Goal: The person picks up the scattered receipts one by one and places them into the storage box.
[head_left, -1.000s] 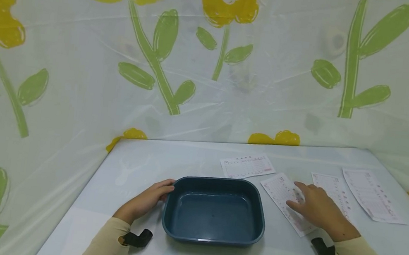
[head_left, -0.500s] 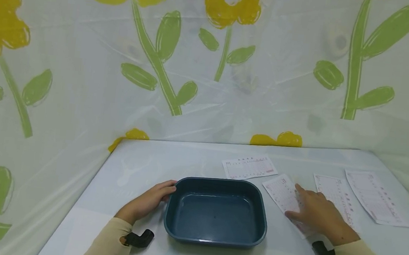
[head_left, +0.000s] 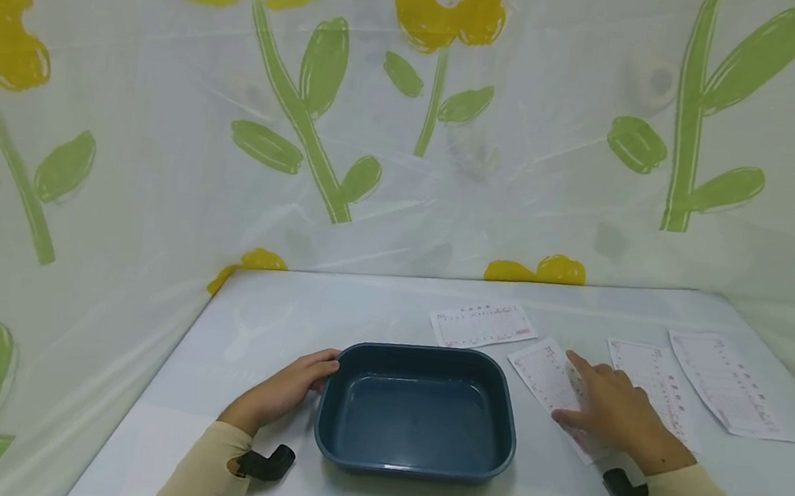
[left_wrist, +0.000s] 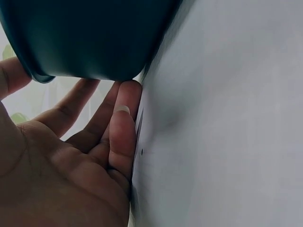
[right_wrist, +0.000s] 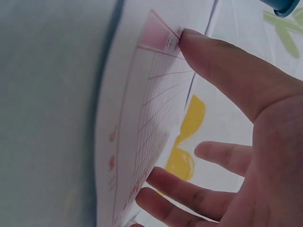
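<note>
A dark teal plastic basin (head_left: pixel 415 428) stands on the white table. My left hand (head_left: pixel 284 390) rests against its left side, fingertips touching the outer wall and rim; in the left wrist view the relaxed fingers (left_wrist: pixel 66 109) lie along the basin wall (left_wrist: pixel 90 42), the lowest near the tabletop. My right hand (head_left: pixel 616 412) spreads over a printed paper sheet (head_left: pixel 546 373) right of the basin. In the right wrist view the thumb of my right hand (right_wrist: pixel 270 137) touches the red-ruled sheet (right_wrist: pixel 142 94), with the other fingers apart from the thumb. My right hand hides part of the sheet.
Another printed sheet (head_left: pixel 484 326) lies behind the basin. Two more, a middle sheet (head_left: pixel 652 384) and a far-right sheet (head_left: pixel 728 384), lie right of my right hand. A flower-printed curtain (head_left: pixel 475 200) rises behind the table (head_left: pixel 290 301). Both wrists carry black mounts.
My right hand has come down slightly over the sheet, its thumb now lower and nearer me. My left hand and the basin stay in place.
</note>
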